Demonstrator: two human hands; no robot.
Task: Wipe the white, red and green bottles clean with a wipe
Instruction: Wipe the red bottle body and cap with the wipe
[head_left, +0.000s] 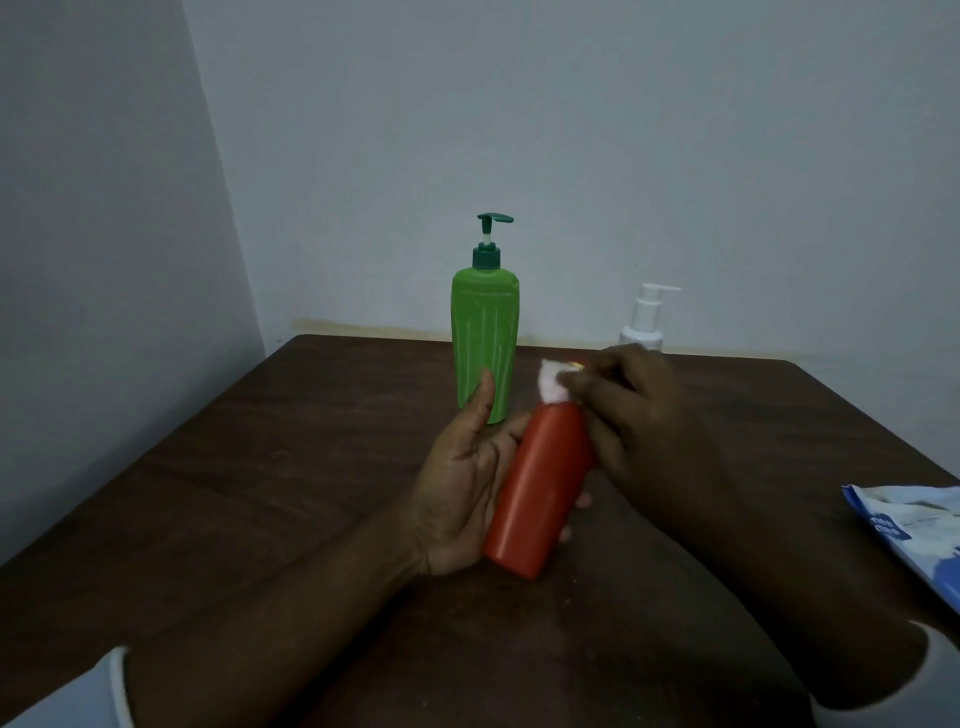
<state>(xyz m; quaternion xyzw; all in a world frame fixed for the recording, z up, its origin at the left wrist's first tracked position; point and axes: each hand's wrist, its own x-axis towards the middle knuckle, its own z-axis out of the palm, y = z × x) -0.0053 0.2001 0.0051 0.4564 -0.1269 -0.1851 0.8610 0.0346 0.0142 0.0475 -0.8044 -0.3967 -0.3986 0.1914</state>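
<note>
My left hand (462, 483) holds the red bottle (540, 488) tilted above the dark wooden table (260, 467), fingers curled round its lower body. My right hand (639, 426) pinches a white wipe (553, 384) against the top end of the red bottle, hiding its cap. The green pump bottle (484, 338) stands upright just behind my left thumb. The white pump bottle (644, 319) stands at the back right, its body mostly hidden behind my right hand.
A blue and white wipes pack (914, 535) lies at the table's right edge. Pale walls close the corner behind and to the left of the table.
</note>
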